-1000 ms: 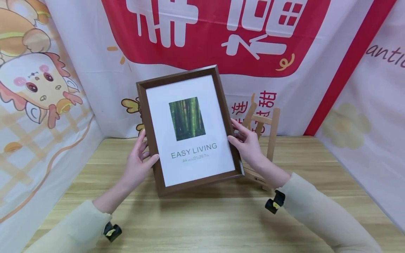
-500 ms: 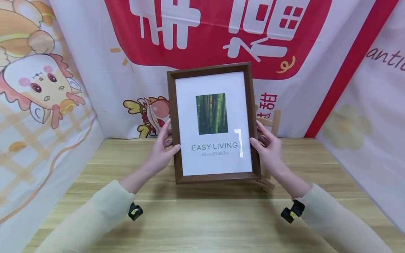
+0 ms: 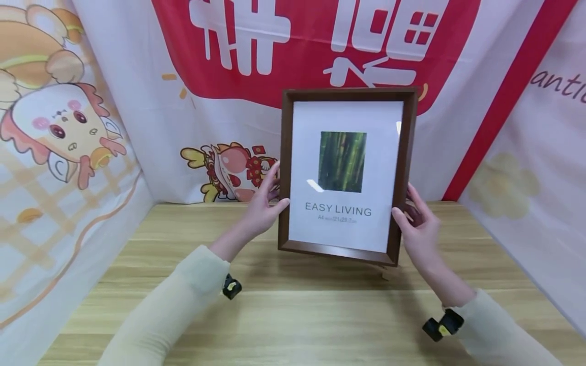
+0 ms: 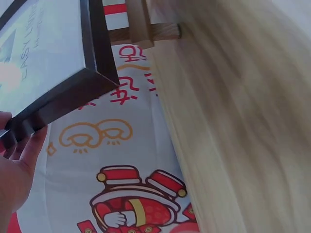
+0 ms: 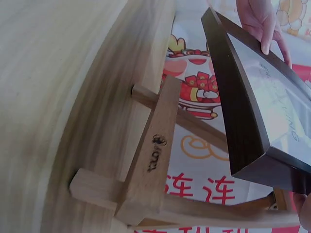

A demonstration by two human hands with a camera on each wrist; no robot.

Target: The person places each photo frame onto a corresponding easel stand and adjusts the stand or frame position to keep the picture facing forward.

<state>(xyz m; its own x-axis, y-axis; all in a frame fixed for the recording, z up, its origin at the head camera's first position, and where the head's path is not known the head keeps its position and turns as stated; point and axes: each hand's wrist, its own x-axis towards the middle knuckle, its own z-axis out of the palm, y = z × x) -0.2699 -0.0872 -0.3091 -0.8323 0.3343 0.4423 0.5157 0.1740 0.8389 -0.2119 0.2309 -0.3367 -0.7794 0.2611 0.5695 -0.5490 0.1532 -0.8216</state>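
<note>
A brown picture frame (image 3: 341, 201) is held up off the table, its glazed front towards the head camera. Behind the glass is a white sheet with a green bamboo picture and the words EASY LIVING. My left hand (image 3: 260, 211) grips the frame's left side, thumb on the front, fingers behind. On the opposite side my right hand (image 3: 420, 231) grips it in the same way, lower down. A small wooden easel (image 5: 154, 155) stands on the table behind the frame; the head view shows little more than one foot, the rest being hidden. In the right wrist view the frame's lower edge hangs above the easel's crossbar.
The wood-grain table (image 3: 293, 320) spreads out in front of the hands. A white cloth backdrop (image 3: 229, 117) with a red emblem hangs close behind the frame. Printed cloth walls (image 3: 522, 203) close in both sides.
Both hands have carried the picture frame to the right. It has turned from leaning left to nearly upright and now covers most of the easel in the head view.
</note>
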